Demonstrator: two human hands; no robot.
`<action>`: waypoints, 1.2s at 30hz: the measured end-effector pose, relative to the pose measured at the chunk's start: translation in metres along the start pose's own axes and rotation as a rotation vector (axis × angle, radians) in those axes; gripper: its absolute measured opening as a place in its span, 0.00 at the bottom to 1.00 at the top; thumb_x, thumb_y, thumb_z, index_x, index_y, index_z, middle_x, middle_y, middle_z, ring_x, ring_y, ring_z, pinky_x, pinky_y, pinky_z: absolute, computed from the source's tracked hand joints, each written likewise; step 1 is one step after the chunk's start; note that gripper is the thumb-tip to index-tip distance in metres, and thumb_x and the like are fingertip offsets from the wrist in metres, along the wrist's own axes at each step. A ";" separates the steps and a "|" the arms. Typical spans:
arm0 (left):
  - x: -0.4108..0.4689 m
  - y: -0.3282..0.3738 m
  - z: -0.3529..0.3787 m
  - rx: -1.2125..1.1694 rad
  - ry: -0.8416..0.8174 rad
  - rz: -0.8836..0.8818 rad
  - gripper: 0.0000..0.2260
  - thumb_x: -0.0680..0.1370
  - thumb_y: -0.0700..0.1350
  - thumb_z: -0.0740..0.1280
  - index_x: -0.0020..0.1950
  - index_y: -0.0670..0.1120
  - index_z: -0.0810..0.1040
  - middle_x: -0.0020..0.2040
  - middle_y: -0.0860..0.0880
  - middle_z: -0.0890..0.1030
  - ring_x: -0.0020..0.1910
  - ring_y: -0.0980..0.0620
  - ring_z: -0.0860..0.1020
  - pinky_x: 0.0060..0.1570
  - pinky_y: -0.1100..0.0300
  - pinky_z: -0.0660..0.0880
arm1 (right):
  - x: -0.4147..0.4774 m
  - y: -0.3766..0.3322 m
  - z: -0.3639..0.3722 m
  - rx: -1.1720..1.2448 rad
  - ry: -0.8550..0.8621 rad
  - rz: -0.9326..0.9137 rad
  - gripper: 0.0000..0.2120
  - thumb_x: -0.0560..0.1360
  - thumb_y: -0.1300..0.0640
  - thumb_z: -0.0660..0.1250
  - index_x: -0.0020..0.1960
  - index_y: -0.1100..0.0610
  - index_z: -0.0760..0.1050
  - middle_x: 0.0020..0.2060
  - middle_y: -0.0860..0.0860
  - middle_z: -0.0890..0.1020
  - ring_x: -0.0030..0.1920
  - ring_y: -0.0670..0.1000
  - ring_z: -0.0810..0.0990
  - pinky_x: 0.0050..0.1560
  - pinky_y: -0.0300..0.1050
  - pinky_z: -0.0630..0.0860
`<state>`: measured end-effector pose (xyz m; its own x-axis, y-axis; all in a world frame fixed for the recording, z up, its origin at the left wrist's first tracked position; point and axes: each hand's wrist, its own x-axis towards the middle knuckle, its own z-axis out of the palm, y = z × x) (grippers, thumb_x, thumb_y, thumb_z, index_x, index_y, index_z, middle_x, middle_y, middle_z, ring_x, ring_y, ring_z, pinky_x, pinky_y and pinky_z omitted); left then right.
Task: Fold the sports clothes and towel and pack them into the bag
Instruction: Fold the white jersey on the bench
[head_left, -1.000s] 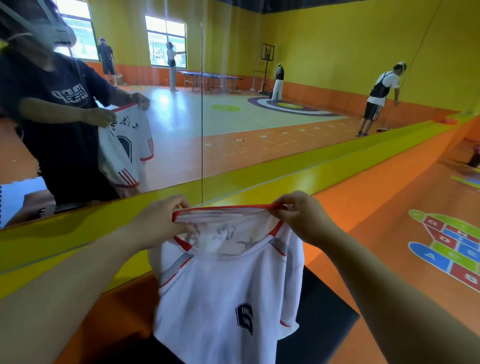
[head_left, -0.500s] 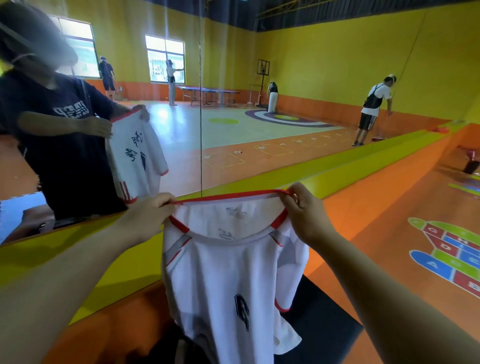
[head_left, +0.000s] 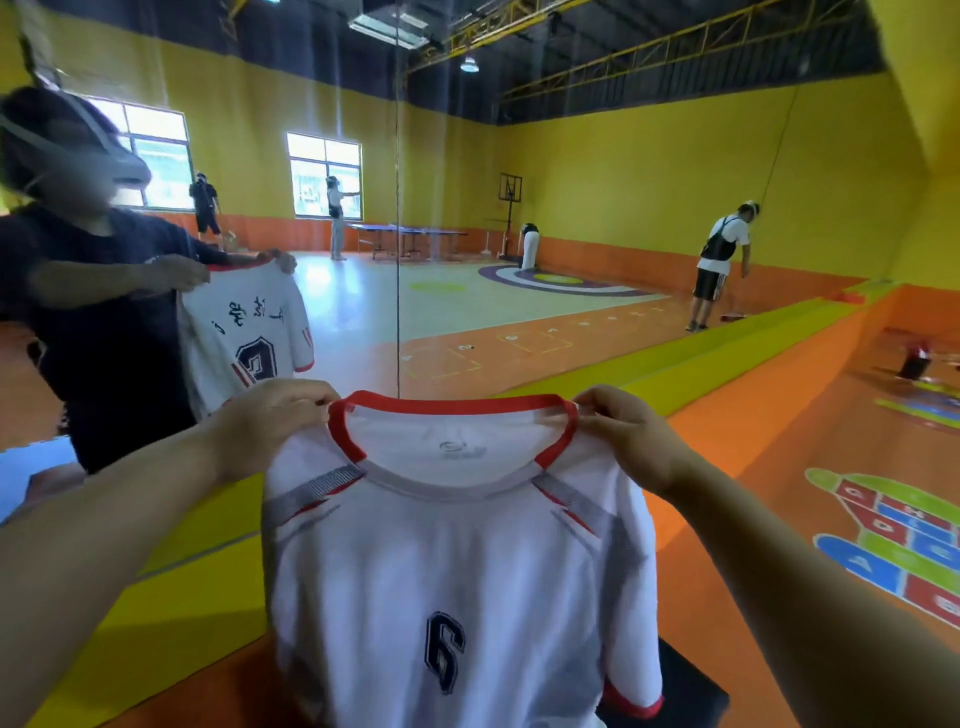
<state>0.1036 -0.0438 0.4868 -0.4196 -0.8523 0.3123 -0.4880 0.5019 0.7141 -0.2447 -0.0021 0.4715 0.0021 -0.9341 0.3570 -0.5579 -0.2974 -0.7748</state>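
A white sports jersey (head_left: 457, 561) with a red collar, grey shoulder stripes and a dark number 6 hangs in front of me, spread flat. My left hand (head_left: 265, 421) pinches its left shoulder beside the collar. My right hand (head_left: 631, 436) pinches the right shoulder at the same height. The jersey's lower part runs out of the frame at the bottom. No bag or towel is in view.
A mirror wall (head_left: 311, 286) stands straight ahead above a yellow-green ledge (head_left: 675, 379), reflecting me and the jersey. A dark mat (head_left: 680, 686) lies on the orange floor under the jersey. A painted hopscotch (head_left: 893, 540) marks the floor at right.
Both hands have lifted the jersey higher and spread it wider, so it hangs flat and square to me instead of bunched and twisted. The view has tilted up.
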 end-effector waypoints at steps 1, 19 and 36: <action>-0.002 0.005 -0.003 -0.012 -0.012 -0.002 0.21 0.62 0.59 0.62 0.43 0.46 0.83 0.44 0.45 0.84 0.45 0.48 0.80 0.50 0.54 0.74 | 0.000 -0.002 -0.002 -0.068 0.026 -0.025 0.07 0.76 0.52 0.65 0.41 0.53 0.76 0.36 0.48 0.78 0.40 0.48 0.74 0.44 0.49 0.71; -0.017 0.070 -0.038 0.165 0.579 0.298 0.08 0.77 0.49 0.65 0.38 0.55 0.76 0.31 0.53 0.78 0.31 0.58 0.72 0.29 0.71 0.63 | -0.017 -0.081 -0.012 -0.092 0.562 -0.104 0.10 0.79 0.52 0.62 0.40 0.52 0.72 0.30 0.44 0.73 0.32 0.43 0.69 0.28 0.33 0.63; -0.041 0.061 -0.043 0.102 0.352 0.239 0.08 0.78 0.48 0.65 0.46 0.62 0.79 0.45 0.56 0.82 0.49 0.48 0.79 0.54 0.54 0.72 | -0.058 -0.068 -0.032 -0.202 0.391 -0.257 0.07 0.78 0.56 0.64 0.42 0.46 0.73 0.38 0.45 0.78 0.37 0.42 0.74 0.38 0.33 0.68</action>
<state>0.1242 0.0154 0.5445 -0.2517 -0.6997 0.6686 -0.4896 0.6880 0.5356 -0.2335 0.0787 0.5196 -0.1289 -0.6807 0.7211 -0.7299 -0.4271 -0.5337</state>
